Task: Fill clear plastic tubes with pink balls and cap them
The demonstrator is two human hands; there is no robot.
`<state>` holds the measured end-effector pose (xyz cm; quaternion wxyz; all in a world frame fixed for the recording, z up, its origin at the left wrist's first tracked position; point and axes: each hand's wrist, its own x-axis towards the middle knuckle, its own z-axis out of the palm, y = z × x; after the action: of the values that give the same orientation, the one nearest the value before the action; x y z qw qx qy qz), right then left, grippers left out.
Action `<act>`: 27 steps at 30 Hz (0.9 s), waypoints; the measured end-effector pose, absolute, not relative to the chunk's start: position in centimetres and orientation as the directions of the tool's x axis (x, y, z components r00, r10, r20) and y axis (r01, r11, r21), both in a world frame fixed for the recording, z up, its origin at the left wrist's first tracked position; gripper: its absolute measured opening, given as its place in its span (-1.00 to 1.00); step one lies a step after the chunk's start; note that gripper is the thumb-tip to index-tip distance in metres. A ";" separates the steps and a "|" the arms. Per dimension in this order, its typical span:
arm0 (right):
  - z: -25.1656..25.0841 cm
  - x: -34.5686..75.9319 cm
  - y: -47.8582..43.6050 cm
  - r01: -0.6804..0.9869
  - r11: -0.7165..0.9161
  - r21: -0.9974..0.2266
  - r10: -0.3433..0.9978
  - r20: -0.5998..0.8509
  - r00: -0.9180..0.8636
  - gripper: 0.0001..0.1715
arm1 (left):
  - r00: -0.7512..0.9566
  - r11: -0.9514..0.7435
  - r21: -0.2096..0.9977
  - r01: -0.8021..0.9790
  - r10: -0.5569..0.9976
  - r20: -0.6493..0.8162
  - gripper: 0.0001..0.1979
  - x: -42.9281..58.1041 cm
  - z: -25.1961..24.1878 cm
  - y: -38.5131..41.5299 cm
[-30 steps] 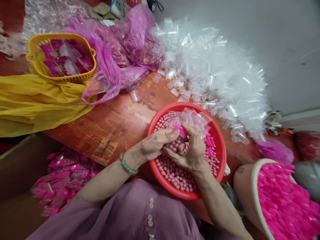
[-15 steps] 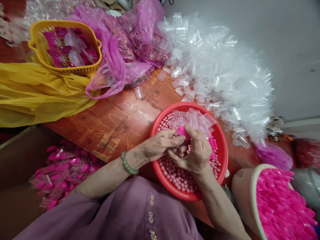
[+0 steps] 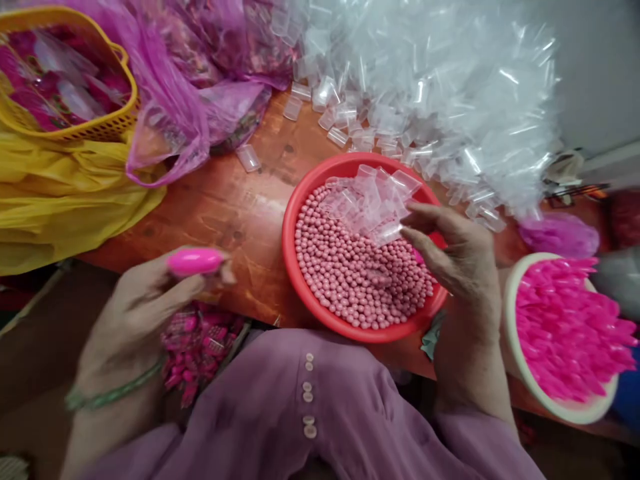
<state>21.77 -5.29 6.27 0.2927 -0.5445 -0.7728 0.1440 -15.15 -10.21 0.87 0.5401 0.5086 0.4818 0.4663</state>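
Observation:
My left hand (image 3: 150,300) is closed around a glossy bright pink plastic cap (image 3: 195,261). Fingers and blur hide whatever sits below the cap. The hand hovers left of the red basin (image 3: 293,267), over a heap of pink-capped tubes of beads (image 3: 205,347). My right hand (image 3: 450,253) is at the basin's right rim, thumb and forefinger apart, nothing visible between them. Its fingertips are close beside small clear plastic tubes (image 3: 370,200) that lie on the pink beads (image 3: 355,283). A bit of bright pink shows behind my right fingers.
Loose clear tubes (image 3: 430,87) form a large pile behind the basin. A cream bucket (image 3: 510,333) of pink pieces stands at right. Purple plastic bags (image 3: 175,100), a yellow basket (image 3: 133,100) and a yellow bag (image 3: 75,200) lie at left on the wooden table (image 3: 215,220).
My hands, together over the basin before, have parted. The left has carried the pink-capped thing left and down; the right has let go and moved right. The view has shifted too.

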 end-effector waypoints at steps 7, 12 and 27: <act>5.3 22.5 -6.4 0.789 0.337 -0.513 0.828 -0.237 -0.508 -0.72 | 0.150 -0.207 0.744 0.635 0.978 0.144 -0.88 -26.6 -6.2 -16.1; 5.2 23.3 -6.5 0.744 0.281 -0.606 0.811 -0.264 -0.522 -0.63 | 0.093 -0.153 0.588 0.794 0.987 0.130 -0.55 -27.9 -7.5 -17.0; 2.9 22.7 -8.1 0.740 0.355 -0.571 0.908 0.021 -0.419 -0.75 | 0.489 -0.333 0.900 0.282 0.857 0.163 -0.62 -4.1 1.6 -7.1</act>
<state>22.70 -8.13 2.90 0.1696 -0.5114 -0.8056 0.2466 -4.08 -7.11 1.63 0.4336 0.7461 0.3815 0.3313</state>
